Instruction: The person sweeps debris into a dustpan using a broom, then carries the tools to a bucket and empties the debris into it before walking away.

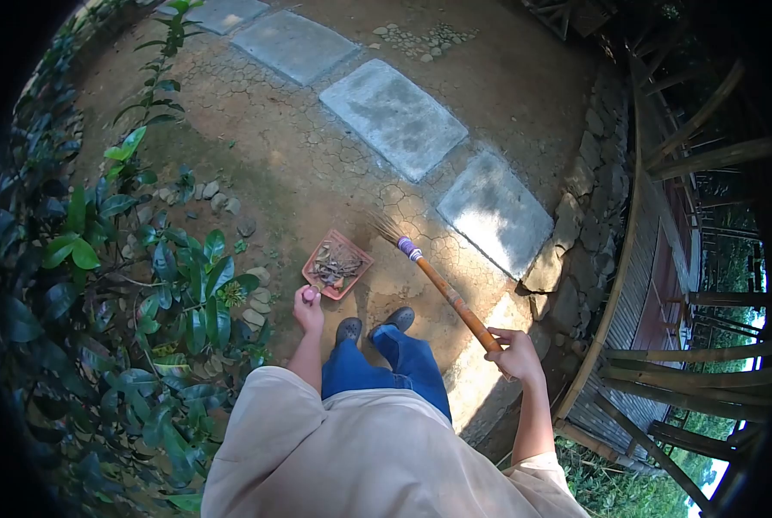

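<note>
My left hand (pixel 308 309) is closed around the pink handle end of a dustpan (pixel 364 272), which is in front of my feet. Dry leaves and twigs (pixel 338 262) lie in the pan. In my right hand (pixel 516 355) is the top end of a broom (pixel 444 287) with an orange-brown wooden handle, its fingers wrapped round it. The broom slants down to the left. Purple and white binding circles its neck, and its thin stick bristles (pixel 384 226) spread close over the bare soil, just right of the dustpan.
Several concrete slabs (pixel 394 116) form a path across the cracked soil (pixel 274 155). Leafy shrubs (pixel 204 293) crowd the left side, with small stones (pixel 259 298) along their edge. Rocks (pixel 567 220) and a raised bamboo structure (pixel 627 285) border the right.
</note>
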{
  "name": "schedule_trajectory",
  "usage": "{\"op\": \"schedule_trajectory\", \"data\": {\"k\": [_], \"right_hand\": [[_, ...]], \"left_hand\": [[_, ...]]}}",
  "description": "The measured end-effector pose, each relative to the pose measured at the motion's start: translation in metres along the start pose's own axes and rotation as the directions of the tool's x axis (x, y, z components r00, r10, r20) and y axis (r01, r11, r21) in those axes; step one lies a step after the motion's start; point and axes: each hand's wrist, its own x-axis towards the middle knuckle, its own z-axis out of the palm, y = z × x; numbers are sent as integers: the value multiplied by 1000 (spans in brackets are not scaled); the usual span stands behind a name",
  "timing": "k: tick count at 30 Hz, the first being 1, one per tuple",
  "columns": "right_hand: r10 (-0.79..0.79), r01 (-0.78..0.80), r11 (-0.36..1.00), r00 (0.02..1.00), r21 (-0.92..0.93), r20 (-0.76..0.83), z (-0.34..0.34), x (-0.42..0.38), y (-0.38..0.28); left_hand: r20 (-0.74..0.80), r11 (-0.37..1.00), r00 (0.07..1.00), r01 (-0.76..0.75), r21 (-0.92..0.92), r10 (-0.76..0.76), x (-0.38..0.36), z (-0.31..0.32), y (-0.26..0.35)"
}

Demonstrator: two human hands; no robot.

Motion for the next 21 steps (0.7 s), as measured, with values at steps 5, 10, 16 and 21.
{"op": "schedule_trajectory", "data": {"k": [5, 10, 16, 21], "right_hand": [[-51, 54, 997, 997, -50, 54, -18, 28, 0], [-160, 178, 979, 973, -101, 166, -53, 66, 10], [-254, 319, 925, 923, -207, 290, -98, 112, 2], [-385, 514, 784, 842, -347, 378, -110, 156, -3]], "left_hand": [[-103, 999, 994, 39, 36, -35, -34, 2, 13], [-241, 999, 970, 42, 21, -36, -78, 9, 15], [-442, 996, 893, 68, -55, -85, -132, 25, 25], [-619, 995, 780, 46, -88, -90, -198, 38, 12]]}}
